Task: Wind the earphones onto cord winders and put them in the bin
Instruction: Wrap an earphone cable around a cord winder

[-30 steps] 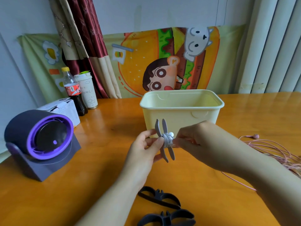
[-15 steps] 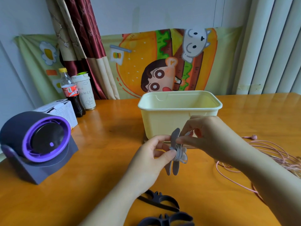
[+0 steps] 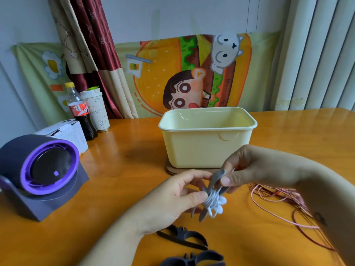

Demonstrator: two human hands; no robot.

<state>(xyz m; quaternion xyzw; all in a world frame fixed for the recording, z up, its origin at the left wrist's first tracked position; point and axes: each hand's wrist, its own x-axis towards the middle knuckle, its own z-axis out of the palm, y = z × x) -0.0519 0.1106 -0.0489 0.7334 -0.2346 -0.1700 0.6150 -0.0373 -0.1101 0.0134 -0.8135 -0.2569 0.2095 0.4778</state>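
Observation:
A grey cord winder with white earphones wound round its middle is held above the table, in front of the pale yellow bin. My left hand pinches the winder's middle from the left, thumb on the white coil. My right hand pinches the winder's upper wing between thumb and fingers. Two dark cord winders lie on the table near me. Loose pink earphones lie in a tangle to the right, partly hidden by my right arm.
A purple and dark round device stands at the left, a white box behind it. A cola bottle and a paper cup stand at the back left. The bin sits on a brown coaster.
Both hands have lowered the grey winder and tilted it. The white earbuds now hang at the coil's lower right. My right thumb has come onto the upper wing.

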